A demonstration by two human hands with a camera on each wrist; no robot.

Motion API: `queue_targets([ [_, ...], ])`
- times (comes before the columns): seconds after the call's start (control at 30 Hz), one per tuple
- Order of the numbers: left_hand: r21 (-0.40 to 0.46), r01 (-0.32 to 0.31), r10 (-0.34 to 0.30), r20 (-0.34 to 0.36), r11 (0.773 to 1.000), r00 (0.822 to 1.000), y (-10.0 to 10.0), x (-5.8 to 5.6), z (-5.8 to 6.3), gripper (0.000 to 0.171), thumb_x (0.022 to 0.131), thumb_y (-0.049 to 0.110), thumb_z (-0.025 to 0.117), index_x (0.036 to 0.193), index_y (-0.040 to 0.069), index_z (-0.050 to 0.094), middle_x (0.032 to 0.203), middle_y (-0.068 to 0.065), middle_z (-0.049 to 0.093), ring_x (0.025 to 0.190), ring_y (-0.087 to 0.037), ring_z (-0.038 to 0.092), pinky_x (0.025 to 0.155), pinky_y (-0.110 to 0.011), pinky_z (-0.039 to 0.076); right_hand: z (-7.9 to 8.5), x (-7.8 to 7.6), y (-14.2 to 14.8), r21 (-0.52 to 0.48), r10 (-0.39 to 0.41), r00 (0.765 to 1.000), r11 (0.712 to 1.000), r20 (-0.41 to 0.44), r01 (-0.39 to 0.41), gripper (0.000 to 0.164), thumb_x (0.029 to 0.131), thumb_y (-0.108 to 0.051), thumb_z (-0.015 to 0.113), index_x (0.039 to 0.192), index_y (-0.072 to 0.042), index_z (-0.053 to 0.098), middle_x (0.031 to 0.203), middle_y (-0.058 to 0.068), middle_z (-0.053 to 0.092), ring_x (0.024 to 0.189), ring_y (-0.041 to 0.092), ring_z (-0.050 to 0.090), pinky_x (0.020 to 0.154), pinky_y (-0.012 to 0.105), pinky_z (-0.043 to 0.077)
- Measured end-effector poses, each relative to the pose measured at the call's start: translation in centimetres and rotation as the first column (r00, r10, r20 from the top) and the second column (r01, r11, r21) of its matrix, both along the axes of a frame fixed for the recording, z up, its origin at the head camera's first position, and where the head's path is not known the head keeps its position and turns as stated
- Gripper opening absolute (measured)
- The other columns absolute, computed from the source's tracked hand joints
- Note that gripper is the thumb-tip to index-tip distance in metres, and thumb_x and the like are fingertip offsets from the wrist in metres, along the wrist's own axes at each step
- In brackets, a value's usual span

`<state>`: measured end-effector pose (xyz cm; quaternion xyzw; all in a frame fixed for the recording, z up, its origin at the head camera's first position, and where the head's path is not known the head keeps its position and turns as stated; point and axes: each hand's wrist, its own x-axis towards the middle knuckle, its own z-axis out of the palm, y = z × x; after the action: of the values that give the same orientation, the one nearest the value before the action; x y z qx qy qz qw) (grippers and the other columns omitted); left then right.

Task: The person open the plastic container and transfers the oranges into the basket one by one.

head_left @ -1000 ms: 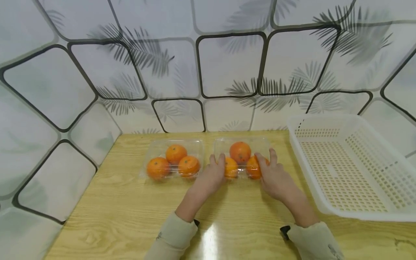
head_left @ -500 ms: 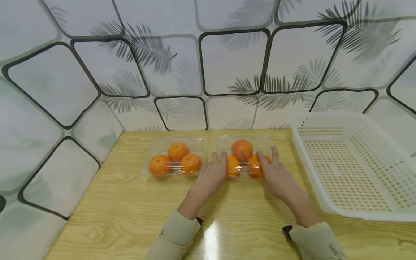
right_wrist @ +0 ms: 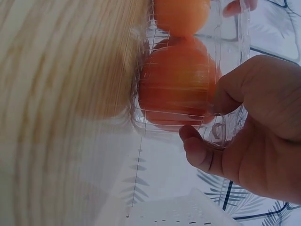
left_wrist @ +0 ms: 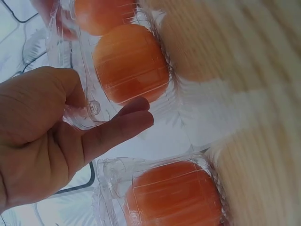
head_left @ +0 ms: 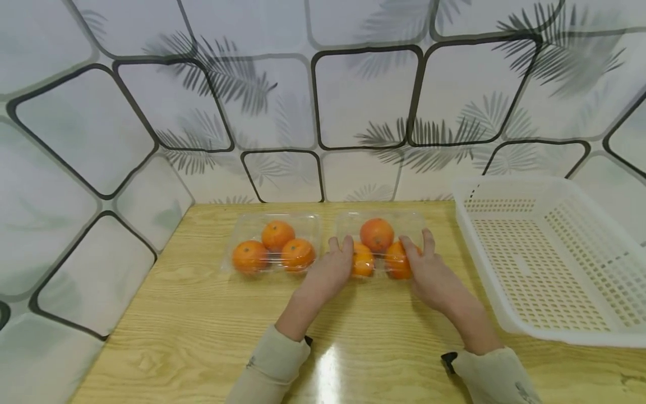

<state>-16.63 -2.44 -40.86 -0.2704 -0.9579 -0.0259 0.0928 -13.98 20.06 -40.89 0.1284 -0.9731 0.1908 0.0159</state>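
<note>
A clear plastic clamshell box holding oranges stands on the wooden table, between my two hands. My left hand grips its left end; in the left wrist view the thumb bends over the rim and the other fingers lie along the side. My right hand holds the right end, its thumb on the rim and its fingers at the side in the right wrist view. Three oranges show inside, the nearer left orange and right orange partly behind my hands. Left of it lies a second clear box with three oranges.
On the right of the table stands a white perforated plastic basket. A patterned wall panel rises behind the table, and another bounds the left side.
The head view has shifted slightly. Both hands stay at the ends of the right box, and neither box has visibly moved on the table.
</note>
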Motion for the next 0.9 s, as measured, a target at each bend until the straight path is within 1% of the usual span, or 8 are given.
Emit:
queue_targets([
  [0.17,-0.021,0.006,-0.006,-0.018,1.0,1.0,0.1,0.2,0.1,0.043,0.094,-0.002,0.058,0.134,-0.003,0.042,0.103,-0.022,0.057,0.047,-0.015,0.052,0.038,-0.02,0.041,-0.1,0.1,0.5,-0.009,0.035,0.999,0.999,-0.04,-0.035,0.076,0.078,0.013,0.059,0.147,-0.002,0.03,0.147,0.046,0.008,0.061,0.034,0.055,0.051,0.04,0.048],
  [0.3,-0.015,-0.02,0.02,0.025,1.0,0.999,0.2,0.2,0.1,0.042,0.095,-0.001,0.057,0.134,-0.002,0.041,0.109,-0.024,0.057,0.048,-0.016,0.053,0.038,-0.022,0.043,-0.3,-0.1,0.8,-0.021,0.069,0.995,0.997,-0.078,-0.071,0.071,0.081,0.012,0.057,0.146,-0.001,0.031,0.144,0.047,0.01,0.06,0.032,0.057,0.051,0.039,0.05],
  [0.47,-0.005,-0.027,0.027,0.065,1.0,0.998,0.2,0.2,0.2,0.042,0.097,0.001,0.055,0.136,-0.002,0.039,0.113,-0.026,0.057,0.048,-0.017,0.053,0.038,-0.022,0.042,-0.1,-0.3,1.1,-0.074,0.068,0.996,0.995,-0.054,-0.072,0.065,0.087,0.01,0.052,0.147,-0.004,0.031,0.146,0.045,0.008,0.059,0.026,0.058,0.047,0.03,0.047],
  [0.57,0.009,-0.026,0.025,0.072,1.0,0.997,0.1,0.1,0.2,0.042,0.097,0.001,0.055,0.136,-0.002,0.04,0.113,-0.026,0.058,0.048,-0.017,0.053,0.038,-0.021,0.042,0.0,-0.3,1.2,-0.094,0.067,0.997,0.993,-0.041,-0.071,0.066,0.086,0.011,0.051,0.147,-0.003,0.031,0.147,0.045,0.007,0.055,0.02,0.054,0.046,0.027,0.045],
  [0.63,0.015,-0.029,0.027,0.074,0.999,0.997,0.1,0.2,0.2,0.042,0.096,0.003,0.056,0.135,-0.002,0.04,0.112,-0.026,0.058,0.048,-0.017,0.053,0.038,-0.022,0.042,-0.1,-0.4,1.1,-0.098,0.07,0.996,0.992,-0.046,-0.074,0.065,0.086,0.012,0.051,0.146,-0.002,0.032,0.147,0.045,0.007,0.057,0.022,0.056,0.048,0.029,0.047],
  [0.77,0.022,-0.03,0.028,0.074,0.999,0.997,0.1,0.2,0.2,0.044,0.096,0.007,0.059,0.134,-0.002,0.041,0.108,-0.024,0.058,0.047,-0.016,0.051,0.038,-0.022,0.041,-0.3,-0.6,1.0,-0.092,0.071,0.995,0.993,-0.072,-0.078,0.061,0.087,0.014,0.049,0.144,0.0,0.033,0.145,0.048,0.008,0.069,0.037,0.064,0.058,0.04,0.055],
  [0.83,0.023,-0.026,0.025,0.074,0.999,0.997,0.1,0.3,0.3,0.045,0.095,0.008,0.06,0.134,-0.002,0.041,0.107,-0.024,0.058,0.047,-0.015,0.049,0.037,-0.021,0.04,-0.5,-0.6,0.9,-0.09,0.069,0.994,0.993,-0.089,-0.077,0.061,0.087,0.015,0.049,0.143,0.0,0.033,0.144,0.049,0.008,0.075,0.045,0.065,0.062,0.044,0.057],
  [0.9,0.024,-0.022,0.02,0.072,0.999,0.997,0.1,0.3,0.3,0.045,0.095,0.008,0.061,0.134,-0.002,0.041,0.106,-0.023,0.057,0.046,-0.014,0.048,0.037,-0.02,0.039,-0.7,-0.7,0.9,-0.087,0.066,0.992,0.993,-0.106,-0.075,0.062,0.085,0.017,0.049,0.143,0.0,0.033,0.144,0.049,0.009,0.076,0.047,0.064,0.063,0.046,0.057],
])
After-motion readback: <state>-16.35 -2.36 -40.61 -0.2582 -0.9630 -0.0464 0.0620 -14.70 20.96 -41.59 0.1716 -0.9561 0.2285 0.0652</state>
